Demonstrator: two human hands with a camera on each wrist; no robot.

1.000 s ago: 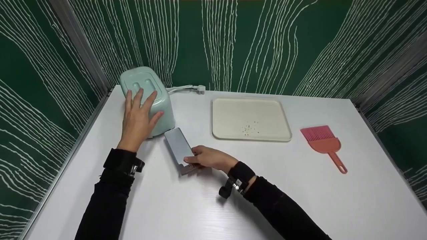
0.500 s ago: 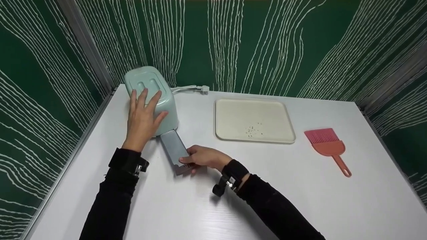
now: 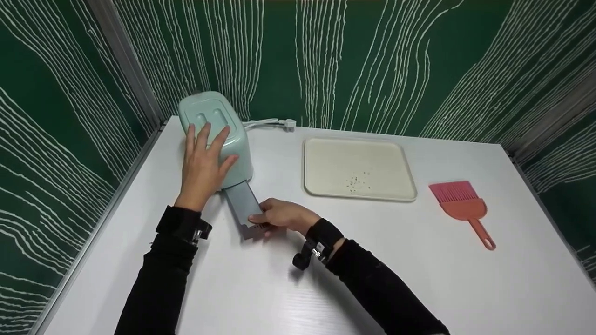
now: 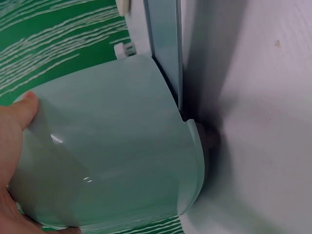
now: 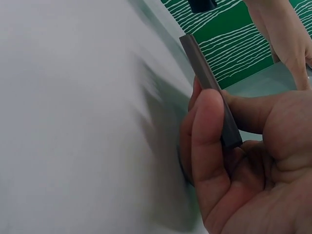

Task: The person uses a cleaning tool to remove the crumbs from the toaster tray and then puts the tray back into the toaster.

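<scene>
A mint-green toaster [image 3: 236,165] stands at the table's back left, its ribbed top facing up. My left hand [image 3: 201,170] rests on it with straight, spread fingers; its thumb lies along the near side. Out of the toaster's base slants a grey crumb tray [image 3: 242,202], its far end hidden inside. My right hand [image 3: 286,215] pinches the tray's near end between thumb and fingers. In the left wrist view the tray [image 4: 166,34] meets the bottom edge of the toaster [image 4: 112,141]. The right wrist view shows the tray's dark end [image 5: 207,68] between fingers and thumb.
A cream tray [image 3: 358,160] with dark crumbs [image 3: 357,182] lies at the back middle. To its right is a pink-red hand brush [image 3: 463,207]. A white cord with a plug [image 3: 288,123] lies behind the toaster. Green walls surround the white table [image 3: 372,260].
My right hand has moved the crumb tray toward the toaster, and its far end has gone in under the base. The left hand has stayed on the toaster. The head view has shifted slightly.
</scene>
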